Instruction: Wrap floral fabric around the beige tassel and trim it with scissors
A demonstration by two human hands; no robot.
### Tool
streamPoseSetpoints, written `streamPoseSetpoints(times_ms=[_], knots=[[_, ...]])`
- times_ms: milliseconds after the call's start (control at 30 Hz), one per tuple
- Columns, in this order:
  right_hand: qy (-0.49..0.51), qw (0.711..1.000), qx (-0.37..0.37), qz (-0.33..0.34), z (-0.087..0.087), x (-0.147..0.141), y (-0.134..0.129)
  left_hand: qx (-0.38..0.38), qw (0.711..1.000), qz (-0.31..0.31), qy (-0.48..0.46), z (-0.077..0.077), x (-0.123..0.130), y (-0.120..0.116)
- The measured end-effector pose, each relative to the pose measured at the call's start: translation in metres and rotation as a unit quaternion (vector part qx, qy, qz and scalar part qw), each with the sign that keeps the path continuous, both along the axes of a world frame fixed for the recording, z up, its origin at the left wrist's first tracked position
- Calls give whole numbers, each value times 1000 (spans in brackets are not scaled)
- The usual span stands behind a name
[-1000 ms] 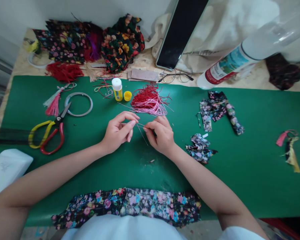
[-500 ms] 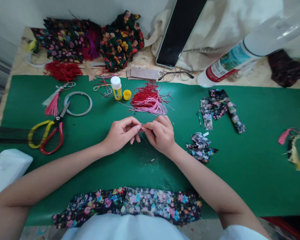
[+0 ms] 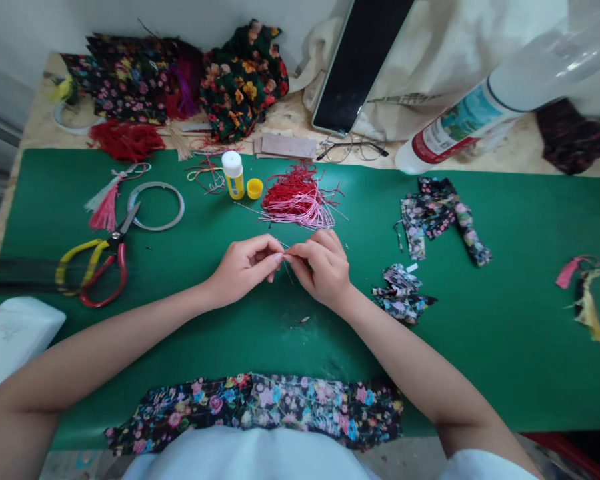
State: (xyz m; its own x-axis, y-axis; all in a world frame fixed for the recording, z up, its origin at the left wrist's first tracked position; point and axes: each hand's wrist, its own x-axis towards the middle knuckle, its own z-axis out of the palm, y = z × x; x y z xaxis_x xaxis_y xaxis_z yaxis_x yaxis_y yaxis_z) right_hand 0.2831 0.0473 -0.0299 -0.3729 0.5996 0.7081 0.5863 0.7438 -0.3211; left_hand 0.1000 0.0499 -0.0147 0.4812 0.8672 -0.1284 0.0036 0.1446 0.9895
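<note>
My left hand (image 3: 247,268) and my right hand (image 3: 324,267) meet over the green mat (image 3: 220,353), thumbs and forefingers pinched together. Between the fingertips runs a thin pale thread (image 3: 289,273), one end hanging down and a short piece poking up. What else the pinch may hold is hidden. Just beyond the hands lies a heap of red and pink cords (image 3: 303,200). A small dark scrap (image 3: 305,320) rests on the mat nearer to me.
Left: scissors (image 3: 121,245), a white ring (image 3: 182,213), a tassel (image 3: 103,212). Behind: a glue stick (image 3: 234,180), its yellow cap (image 3: 255,189), glasses (image 3: 353,152), a leaning phone (image 3: 357,67), a bottle (image 3: 460,123). Right: floral scraps (image 3: 405,293). In front: floral cloth (image 3: 280,403).
Both hands keep almost the same place. The left hand's lower fingers have curled in, and the thread has shifted slightly, with a piece now showing above the fingertips.
</note>
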Motion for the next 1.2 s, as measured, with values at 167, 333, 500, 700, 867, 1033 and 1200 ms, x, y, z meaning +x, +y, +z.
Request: streamPoseSetpoints(times_ms=[167, 333, 500, 700, 867, 1033, 1200], knots=[[7, 1000, -18, 10, 1, 0, 0, 7, 1000, -2, 0, 0, 0, 1], [13, 999, -33, 14, 2, -1, -1, 11, 1000, -3, 0, 0, 1, 1], [18, 999, -32, 17, 3, -1, -1, 12, 1000, -5, 5, 1, 1, 2], [20, 999, -26, 19, 2, -2, 0, 10, 1000, -13, 14, 2, 1, 3], [20, 999, -27, 23, 1, -1, 0, 1, 1000, -19, 15, 2, -1, 2], [20, 999, -35, 23, 1, -1, 0, -17, 999, -29, 8, 1, -1, 3], [21, 998, -45, 26, 1, -1, -1, -31, 999, -32, -4, 1, -2, 6]])
